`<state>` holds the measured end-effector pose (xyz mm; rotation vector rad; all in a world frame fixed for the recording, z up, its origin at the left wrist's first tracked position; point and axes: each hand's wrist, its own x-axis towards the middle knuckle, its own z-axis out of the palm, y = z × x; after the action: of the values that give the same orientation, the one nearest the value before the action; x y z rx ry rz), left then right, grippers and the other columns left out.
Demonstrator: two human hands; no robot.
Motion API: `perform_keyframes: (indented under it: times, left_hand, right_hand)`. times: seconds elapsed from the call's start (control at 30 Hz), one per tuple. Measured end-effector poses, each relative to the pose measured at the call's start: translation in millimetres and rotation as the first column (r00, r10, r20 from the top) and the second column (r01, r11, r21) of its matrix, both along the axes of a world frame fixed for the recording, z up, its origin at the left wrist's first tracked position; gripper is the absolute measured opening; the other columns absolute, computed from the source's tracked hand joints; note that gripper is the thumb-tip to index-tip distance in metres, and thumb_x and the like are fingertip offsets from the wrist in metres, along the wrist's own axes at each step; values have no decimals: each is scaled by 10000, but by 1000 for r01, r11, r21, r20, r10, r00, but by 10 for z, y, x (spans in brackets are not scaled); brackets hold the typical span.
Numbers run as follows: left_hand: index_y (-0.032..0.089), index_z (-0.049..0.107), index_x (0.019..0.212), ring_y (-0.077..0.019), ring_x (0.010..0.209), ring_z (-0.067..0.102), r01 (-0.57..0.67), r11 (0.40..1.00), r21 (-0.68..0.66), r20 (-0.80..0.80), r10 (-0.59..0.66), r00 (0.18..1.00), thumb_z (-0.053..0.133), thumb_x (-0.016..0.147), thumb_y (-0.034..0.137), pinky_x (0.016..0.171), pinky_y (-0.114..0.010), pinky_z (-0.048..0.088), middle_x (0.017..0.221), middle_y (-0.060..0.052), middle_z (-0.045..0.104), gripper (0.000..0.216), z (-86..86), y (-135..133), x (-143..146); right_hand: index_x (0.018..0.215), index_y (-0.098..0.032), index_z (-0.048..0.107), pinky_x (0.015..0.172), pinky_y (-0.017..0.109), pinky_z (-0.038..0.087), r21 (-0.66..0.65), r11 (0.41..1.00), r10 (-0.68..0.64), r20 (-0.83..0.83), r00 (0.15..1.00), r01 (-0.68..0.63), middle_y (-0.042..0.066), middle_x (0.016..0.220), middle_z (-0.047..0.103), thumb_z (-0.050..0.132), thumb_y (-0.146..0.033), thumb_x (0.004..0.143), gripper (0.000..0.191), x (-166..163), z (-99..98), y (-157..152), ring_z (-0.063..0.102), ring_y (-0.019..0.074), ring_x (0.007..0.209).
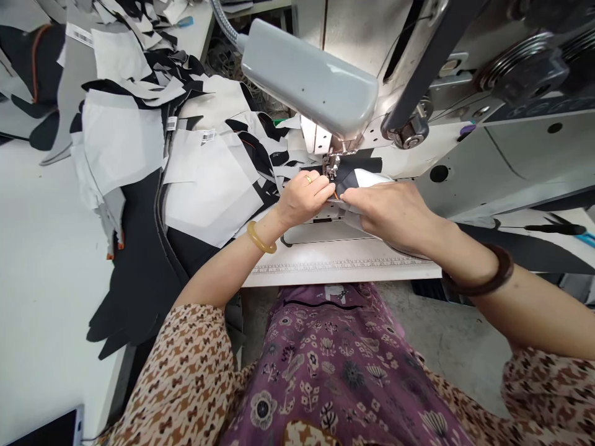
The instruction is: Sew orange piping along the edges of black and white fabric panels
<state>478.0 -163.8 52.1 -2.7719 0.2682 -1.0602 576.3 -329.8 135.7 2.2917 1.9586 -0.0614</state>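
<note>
Left hand (304, 198), with a gold ring and a yellow bangle on the wrist, has its fingertips pinched together on the near edge of the black and white cut fabric piece (361, 176), just beside the small metal presser foot (331, 166). Right hand (395, 214), wearing a dark brown bangle, lies over the piece from the other side, its fingers closed on the same edge and almost touching the left fingertips. The piece rests on the bed of the grey industrial sewing machine (488, 167), partly under the foot and below the pale grey lamp housing (311, 80).

It looks thin, light and limp, likely to fold or slide unless held flat, so the edges close to the foot seem the best place to grip it.

No bin or box shows; white and black cut pieces (209, 186) lie loose in overlapping heaps on the white counter (37, 279).
</note>
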Motion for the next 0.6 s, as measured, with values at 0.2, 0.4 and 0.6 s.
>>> perform_keyframes:
  times: [0.2, 0.4, 0.6]
  left_hand:
    - [199, 541, 728, -135, 576, 464, 67, 994, 88, -67, -61, 996, 241, 965, 199, 522, -299, 322, 610, -14, 514, 382, 114, 70, -14]
    - [218, 593, 895, -140, 612, 504, 14, 999, -36, -67, -16, 998, 278, 971, 281, 556, -304, 330, 620, -11, 537, 331, 71, 55, -10]
    - [226, 620, 997, -157, 839, 618, -20, 999, -36, 96, 24, 995, 364, 946, 253, 749, -354, 401, 838, -33, 682, 262, -119, -3, -70]
  right_hand:
    - [893, -193, 551, 562, 253, 103, -21, 999, 26, 38, 999, -25, 2, 655, 482, 360, -71, 705, 294, 40, 72, 48, 104, 88, 553]
    - [1060, -257, 559, 576, 250, 121, -55, 998, -7, 34, 999, 8, -4, 733, 552, 358, -67, 722, 437, 37, 178, 85, 157, 87, 552]
    - [916, -157, 541, 565, 247, 130, -40, 996, 82, 1, 997, -82, 36, 758, 550, 389, -55, 722, 266, -53, 44, 45, 337, 98, 612]
